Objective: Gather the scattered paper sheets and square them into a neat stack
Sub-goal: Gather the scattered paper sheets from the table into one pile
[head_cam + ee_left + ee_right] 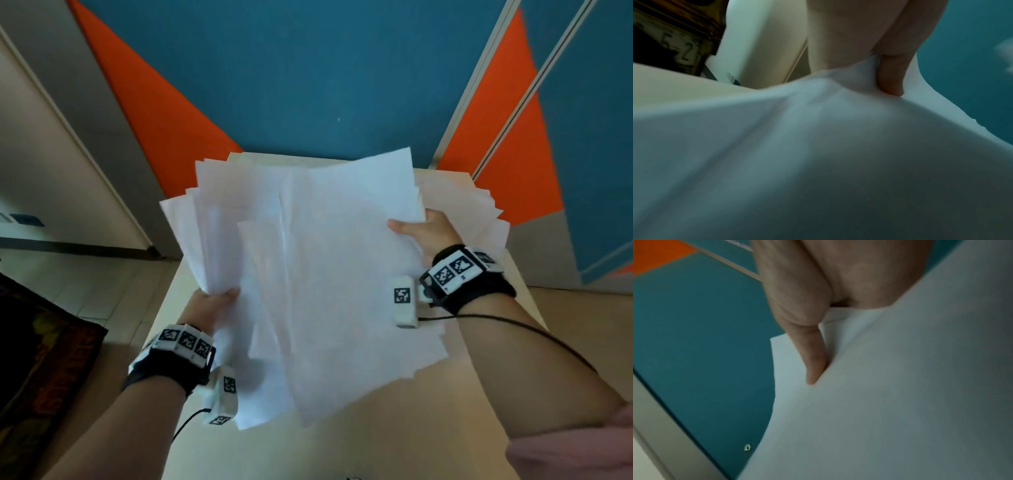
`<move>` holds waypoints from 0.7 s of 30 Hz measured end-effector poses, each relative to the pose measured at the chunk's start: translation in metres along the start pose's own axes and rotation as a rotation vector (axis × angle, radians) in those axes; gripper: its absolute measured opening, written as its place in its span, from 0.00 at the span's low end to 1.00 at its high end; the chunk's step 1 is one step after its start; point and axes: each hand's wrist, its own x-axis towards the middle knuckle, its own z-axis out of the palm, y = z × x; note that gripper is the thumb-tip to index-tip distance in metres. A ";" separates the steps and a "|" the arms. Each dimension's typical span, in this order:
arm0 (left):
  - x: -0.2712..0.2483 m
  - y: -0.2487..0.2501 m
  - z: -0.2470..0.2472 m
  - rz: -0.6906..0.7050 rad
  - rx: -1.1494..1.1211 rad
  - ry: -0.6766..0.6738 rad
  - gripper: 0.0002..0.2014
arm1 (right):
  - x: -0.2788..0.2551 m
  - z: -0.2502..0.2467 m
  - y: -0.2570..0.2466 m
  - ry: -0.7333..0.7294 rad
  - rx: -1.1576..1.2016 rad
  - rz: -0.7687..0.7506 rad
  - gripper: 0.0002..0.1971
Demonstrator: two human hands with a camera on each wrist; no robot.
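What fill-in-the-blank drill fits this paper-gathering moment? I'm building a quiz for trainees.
1. Both hands hold a bundle of ____ sheets.
2. The left hand grips the bundle's ____ edge.
3. The sheets are fanned out, not yet ____.
4. The wall behind is teal and ____.

Answers: paper; left; squared; orange.

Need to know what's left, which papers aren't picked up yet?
The sheets fanned on the table behind the right hand; the others are the held bundle.
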 end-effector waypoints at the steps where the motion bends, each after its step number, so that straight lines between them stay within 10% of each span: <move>1: -0.003 0.000 0.008 -0.010 0.040 -0.031 0.30 | -0.001 0.000 0.007 0.028 -0.016 0.025 0.13; 7: -0.024 0.004 0.044 -0.102 0.161 -0.128 0.15 | -0.006 -0.008 0.062 -0.311 -0.119 0.264 0.57; 15: -0.053 0.021 0.070 -0.142 -0.154 -0.432 0.32 | -0.004 -0.023 0.081 -0.313 0.042 0.299 0.54; 21: -0.027 -0.001 0.087 -0.078 0.101 -0.193 0.24 | 0.005 -0.027 0.093 -0.244 -0.111 0.314 0.46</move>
